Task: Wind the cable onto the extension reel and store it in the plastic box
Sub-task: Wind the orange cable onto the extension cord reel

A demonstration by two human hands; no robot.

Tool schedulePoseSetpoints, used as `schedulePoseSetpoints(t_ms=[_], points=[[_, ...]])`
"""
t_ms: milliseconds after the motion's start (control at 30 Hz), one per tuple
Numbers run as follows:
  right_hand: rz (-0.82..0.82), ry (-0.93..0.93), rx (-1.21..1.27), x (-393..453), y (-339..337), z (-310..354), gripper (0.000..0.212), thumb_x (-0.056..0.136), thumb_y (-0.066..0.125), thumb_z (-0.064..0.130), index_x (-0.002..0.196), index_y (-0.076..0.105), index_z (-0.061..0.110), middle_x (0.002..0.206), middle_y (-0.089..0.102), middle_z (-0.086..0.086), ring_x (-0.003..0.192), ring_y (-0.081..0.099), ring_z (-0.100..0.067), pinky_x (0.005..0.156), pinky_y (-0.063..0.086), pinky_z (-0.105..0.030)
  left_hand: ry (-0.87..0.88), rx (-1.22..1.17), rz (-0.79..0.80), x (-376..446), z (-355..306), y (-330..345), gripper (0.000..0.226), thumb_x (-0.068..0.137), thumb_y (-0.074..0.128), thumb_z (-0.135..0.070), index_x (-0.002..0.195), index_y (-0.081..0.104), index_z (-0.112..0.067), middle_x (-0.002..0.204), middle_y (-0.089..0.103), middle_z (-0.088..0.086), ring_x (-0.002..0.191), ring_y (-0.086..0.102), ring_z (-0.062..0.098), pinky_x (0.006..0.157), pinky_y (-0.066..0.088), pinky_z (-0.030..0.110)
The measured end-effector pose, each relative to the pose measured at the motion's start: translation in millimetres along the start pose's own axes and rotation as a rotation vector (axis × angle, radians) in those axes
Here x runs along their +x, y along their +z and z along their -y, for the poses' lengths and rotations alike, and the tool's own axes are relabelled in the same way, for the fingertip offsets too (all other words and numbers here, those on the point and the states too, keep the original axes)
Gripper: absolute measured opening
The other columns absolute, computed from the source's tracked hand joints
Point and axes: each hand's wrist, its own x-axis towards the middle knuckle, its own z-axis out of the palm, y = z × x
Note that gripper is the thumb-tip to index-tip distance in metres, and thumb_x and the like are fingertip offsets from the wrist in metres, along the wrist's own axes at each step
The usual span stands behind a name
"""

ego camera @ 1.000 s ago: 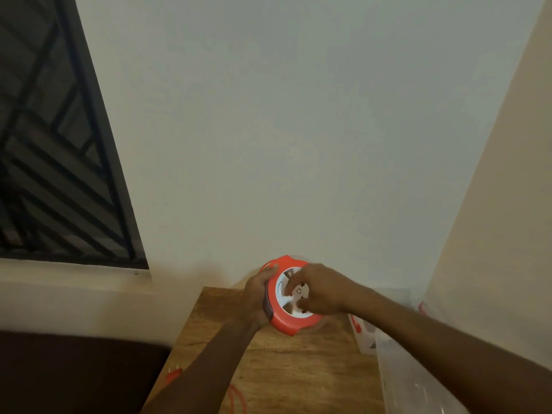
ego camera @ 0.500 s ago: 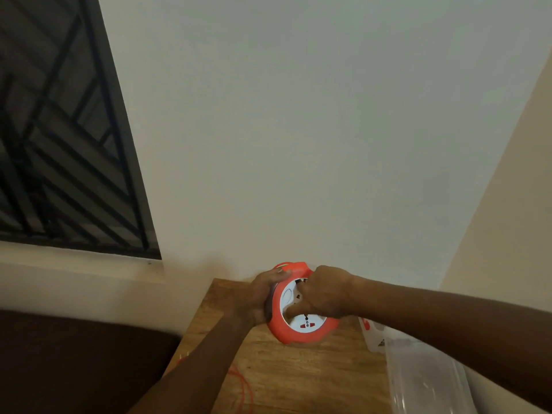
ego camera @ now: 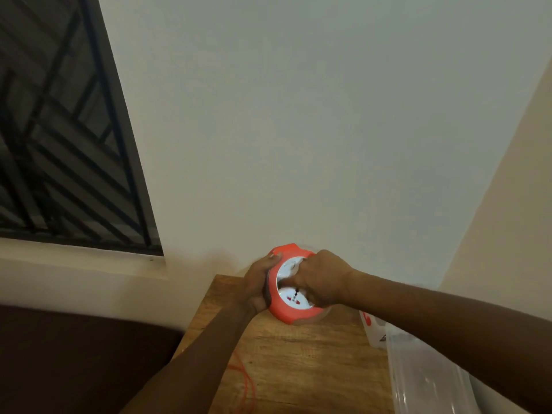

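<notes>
My left hand (ego camera: 259, 283) gripped the edge of the orange reel (ego camera: 291, 312), holding it upright above the wooden table (ego camera: 313, 354). My right hand (ego camera: 321, 279) was curled against the reel's white face, fingers closed on something there I could not make out. Loose orange cable (ego camera: 246, 380) lay on the table below, and the clear plastic box (ego camera: 424, 380) stood to the right.

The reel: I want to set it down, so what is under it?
Under the reel lies bare wooden table; loose orange cable lies nearer, by the left forearm. Right hand covers part of its face.
</notes>
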Motion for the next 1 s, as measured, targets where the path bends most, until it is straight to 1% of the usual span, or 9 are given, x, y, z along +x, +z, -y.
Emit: schedulePoseSetpoints(t_ms=[100,233,300,400,500,567,700,833,1000], points=[[-0.116,0.383,0.327,0.5,-0.8,4.5,0.065,0.085,0.062,0.046,0.145,0.037,0.038,0.133,0.059,0.001,0.117,0.058,-0.025,0.094,0.05,-0.039,0.127,-0.042,-0.101,4.2,-6.5,13.3,0.067,0.08,0.078,-0.043,0.134,0.064,-0.006,0.129,0.068,0.023,0.118,0.065,0.042,0.105,0.049,0.059],[-0.347,0.903,1.26,18.8,-1.8,12.0,0.065,0.085,0.062,0.048,0.144,0.045,0.024,0.133,0.06,-0.002,0.121,0.056,-0.026,0.101,0.048,-0.039,0.35,-0.008,-0.22,9.6,-14.1,38.9,0.03,0.096,0.065,-0.024,0.12,0.071,-0.007,0.117,0.075,0.018,0.108,0.071,0.039,0.094,0.058,0.053],[-0.463,1.157,1.841,27.0,-6.5,17.9,0.057,0.091,0.058,0.047,0.139,0.048,0.019,0.113,0.069,-0.006,0.103,0.066,-0.027,0.09,0.056,-0.04,0.408,0.067,-0.22,10.0,-16.7,45.6,0.026,0.099,0.063,-0.026,0.12,0.071,-0.013,0.114,0.077,0.011,0.103,0.074,0.035,0.089,0.06,0.051],[-0.553,1.186,2.084,28.6,-12.3,22.7,0.054,0.098,0.053,0.032,0.149,0.036,0.025,0.107,0.07,-0.009,0.066,0.062,-0.014,0.052,0.054,-0.023,0.396,0.097,-0.245,11.5,-25.6,46.5,0.032,0.098,0.064,-0.038,0.123,0.069,-0.019,0.114,0.077,0.006,0.101,0.075,0.032,0.087,0.062,0.051],[-0.476,1.033,1.992,19.0,-22.4,24.7,0.072,0.094,0.061,0.025,0.153,0.019,0.026,0.084,0.07,-0.008,0.052,0.055,-0.013,0.049,0.048,-0.022,0.397,0.144,-0.221,17.3,-36.2,46.5,0.033,0.098,0.063,-0.04,0.123,0.069,-0.021,0.116,0.077,0.005,0.105,0.074,0.029,0.09,0.06,0.053],[-0.417,0.905,1.743,10.2,-30.7,23.2,0.065,0.091,0.065,0.025,0.147,0.032,0.021,0.092,0.069,-0.005,0.061,0.065,-0.015,0.058,0.055,-0.025,0.378,0.118,-0.209,20.3,-44.5,46.5,0.032,0.097,0.064,-0.039,0.123,0.069,-0.02,0.116,0.076,0.006,0.107,0.073,0.03,0.09,0.06,0.054],[-0.402,0.562,0.611,-11.6,-27.5,0.3,0.046,0.087,0.067,0.029,0.132,0.057,0.028,0.14,0.055,0.0,0.123,0.055,-0.024,0.097,0.051,-0.04,0.264,0.073,-0.143,21.3,-65.9,43.9,0.04,0.098,0.061,-0.039,0.13,0.065,-0.016,0.12,0.075,0.012,0.104,0.074,0.034,0.086,0.062,0.05],[-0.177,0.283,0.037,-21.3,-33.9,-34.3,0.066,0.086,0.071,0.018,0.144,0.042,0.032,0.154,0.033,-0.005,0.11,0.062,-0.031,0.079,0.055,-0.036,0.205,0.155,-0.054,21.6,-82.6,47.7,0.042,0.097,0.061,-0.041,0.131,0.064,-0.016,0.121,0.074,0.013,0.106,0.073,0.035,0.086,0.061,0.049],[-0.083,0.089,-0.248,-25.9,-59.0,-63.8,0.067,0.087,0.072,0.019,0.143,0.039,0.033,0.157,0.025,-0.012,0.098,0.065,-0.032,0.069,0.057,-0.034,0.198,0.209,-0.016,21.5,-101.4,60.9,0.037,0.095,0.065,-0.039,0.123,0.069,-0.016,0.113,0.077,0.013,0.093,0.076,0.031,0.078,0.063,0.045]])
